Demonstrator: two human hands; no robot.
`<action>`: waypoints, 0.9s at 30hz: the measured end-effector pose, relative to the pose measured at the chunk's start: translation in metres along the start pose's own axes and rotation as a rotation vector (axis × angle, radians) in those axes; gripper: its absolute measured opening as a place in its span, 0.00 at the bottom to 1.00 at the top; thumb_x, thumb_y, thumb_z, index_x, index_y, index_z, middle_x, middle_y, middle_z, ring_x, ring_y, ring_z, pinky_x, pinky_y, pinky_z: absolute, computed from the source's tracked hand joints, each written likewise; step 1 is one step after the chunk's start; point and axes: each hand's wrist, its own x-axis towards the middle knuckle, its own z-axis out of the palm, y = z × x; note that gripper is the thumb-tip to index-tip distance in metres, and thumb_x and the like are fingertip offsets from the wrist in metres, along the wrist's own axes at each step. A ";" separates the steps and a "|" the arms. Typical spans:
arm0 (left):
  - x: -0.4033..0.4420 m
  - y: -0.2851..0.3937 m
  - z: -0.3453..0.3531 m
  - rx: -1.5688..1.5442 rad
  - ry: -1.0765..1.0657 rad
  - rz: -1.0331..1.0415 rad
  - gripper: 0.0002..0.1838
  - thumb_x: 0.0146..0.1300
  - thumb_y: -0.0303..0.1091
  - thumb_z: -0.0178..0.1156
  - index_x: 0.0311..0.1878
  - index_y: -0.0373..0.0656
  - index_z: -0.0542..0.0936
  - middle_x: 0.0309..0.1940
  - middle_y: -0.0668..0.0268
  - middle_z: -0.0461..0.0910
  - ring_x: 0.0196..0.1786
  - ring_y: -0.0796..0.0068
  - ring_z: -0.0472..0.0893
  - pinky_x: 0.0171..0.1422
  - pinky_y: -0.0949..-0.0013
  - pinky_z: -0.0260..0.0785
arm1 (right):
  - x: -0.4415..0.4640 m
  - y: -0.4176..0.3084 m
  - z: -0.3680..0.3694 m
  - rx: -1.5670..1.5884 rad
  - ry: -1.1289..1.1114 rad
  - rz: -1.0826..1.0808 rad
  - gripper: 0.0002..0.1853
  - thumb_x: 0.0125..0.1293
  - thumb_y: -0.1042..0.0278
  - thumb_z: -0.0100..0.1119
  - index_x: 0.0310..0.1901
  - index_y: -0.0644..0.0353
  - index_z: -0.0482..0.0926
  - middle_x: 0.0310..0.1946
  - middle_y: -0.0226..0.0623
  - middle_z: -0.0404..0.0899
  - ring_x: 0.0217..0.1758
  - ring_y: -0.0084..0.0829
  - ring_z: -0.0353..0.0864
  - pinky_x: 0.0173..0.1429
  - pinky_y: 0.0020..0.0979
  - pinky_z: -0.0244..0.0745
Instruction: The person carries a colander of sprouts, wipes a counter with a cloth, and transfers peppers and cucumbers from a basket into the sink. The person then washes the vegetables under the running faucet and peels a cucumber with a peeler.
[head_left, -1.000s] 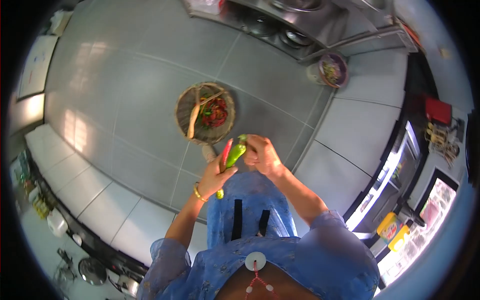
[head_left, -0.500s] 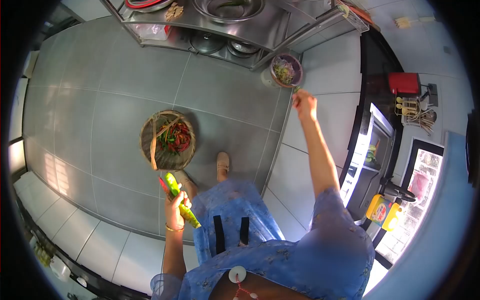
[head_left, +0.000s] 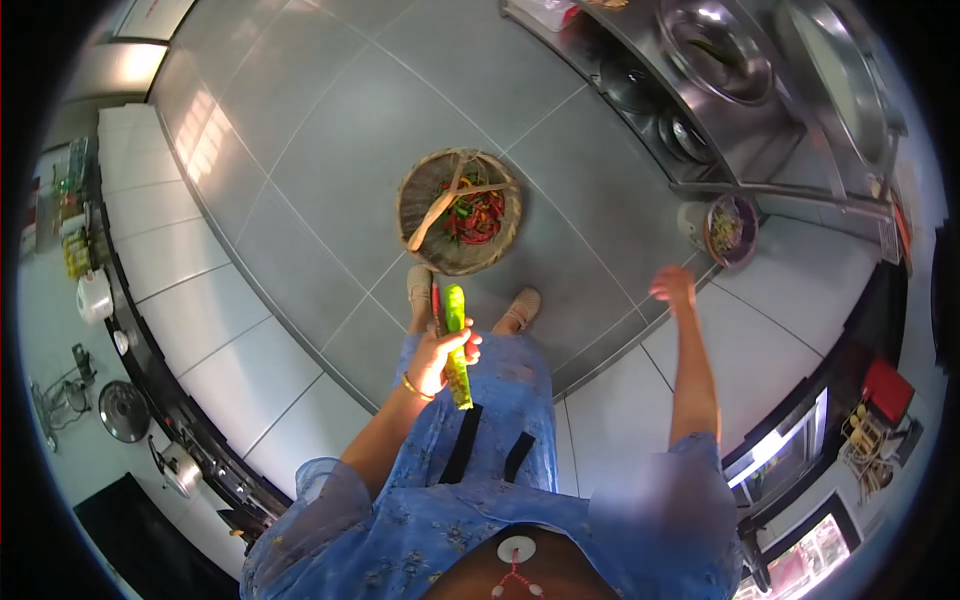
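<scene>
My left hand [head_left: 440, 360] is closed round a long green vegetable [head_left: 456, 310], held upright in front of my dress; its lower end looks bumpy and darker. A thin red thing [head_left: 436, 305], a chili or a handle, sticks up beside it in the same hand. Stretched out to the right, my right hand [head_left: 675, 287] is blurred, and nothing shows in its fingers. Nearest to it is a bin [head_left: 714, 250] with vegetable scraps [head_left: 724, 228] inside. On the floor beyond my feet stands a woven basket [head_left: 412, 185] of red and green chilies [head_left: 476, 215].
A steel rack [head_left: 775, 165] with a metal bowl [head_left: 678, 75] and pots stands at the upper right. White cabinets [head_left: 200, 290] line the left, their counter holding a kettle [head_left: 182, 468] and a glass lid [head_left: 124, 411]. Another counter with a red box [head_left: 887, 391] runs along the right.
The view has turned, moving the bin and rack rightward. My right hand, which pinched a small green bit by the bin, has drawn away from it. My left hand keeps its hold.
</scene>
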 end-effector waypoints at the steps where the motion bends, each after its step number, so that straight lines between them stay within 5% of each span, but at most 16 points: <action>1: 0.002 0.001 -0.001 0.007 0.015 0.003 0.15 0.59 0.28 0.59 0.49 0.39 0.71 0.31 0.60 0.78 0.30 0.71 0.78 0.35 0.67 0.73 | 0.006 0.034 0.014 -0.065 -0.071 0.058 0.13 0.59 0.68 0.55 0.45 0.64 0.72 0.26 0.42 0.79 0.20 0.33 0.80 0.16 0.26 0.72; 3: 0.019 -0.002 -0.018 -0.043 0.027 -0.017 0.15 0.59 0.28 0.59 0.49 0.39 0.71 0.31 0.60 0.78 0.30 0.71 0.78 0.36 0.67 0.73 | 0.009 0.060 0.093 -0.442 -0.036 0.172 0.13 0.59 0.68 0.56 0.45 0.63 0.73 0.27 0.40 0.79 0.21 0.31 0.80 0.20 0.25 0.74; 14: 0.122 0.012 -0.175 -0.264 0.030 -0.116 0.19 0.57 0.31 0.62 0.50 0.39 0.70 0.29 0.65 0.74 0.29 0.74 0.75 0.35 0.70 0.70 | 0.136 0.218 0.383 -0.810 -0.281 0.155 0.08 0.59 0.73 0.51 0.37 0.66 0.77 0.27 0.37 0.78 0.22 0.26 0.78 0.24 0.25 0.72; 22: 0.191 0.061 -0.287 -0.410 0.039 -0.055 0.20 0.58 0.34 0.61 0.52 0.40 0.69 0.28 0.65 0.73 0.31 0.72 0.73 0.40 0.66 0.67 | 0.265 0.362 0.420 -0.557 -0.079 0.390 0.11 0.59 0.73 0.47 0.41 0.61 0.76 0.27 0.37 0.79 0.24 0.29 0.80 0.26 0.27 0.73; 27: 0.251 0.074 -0.341 -0.437 0.095 -0.018 0.23 0.58 0.35 0.61 0.55 0.40 0.68 0.26 0.67 0.71 0.30 0.74 0.71 0.39 0.67 0.65 | 0.317 0.426 0.427 -0.523 0.166 0.459 0.09 0.60 0.68 0.54 0.41 0.61 0.76 0.26 0.36 0.79 0.19 0.28 0.78 0.23 0.28 0.72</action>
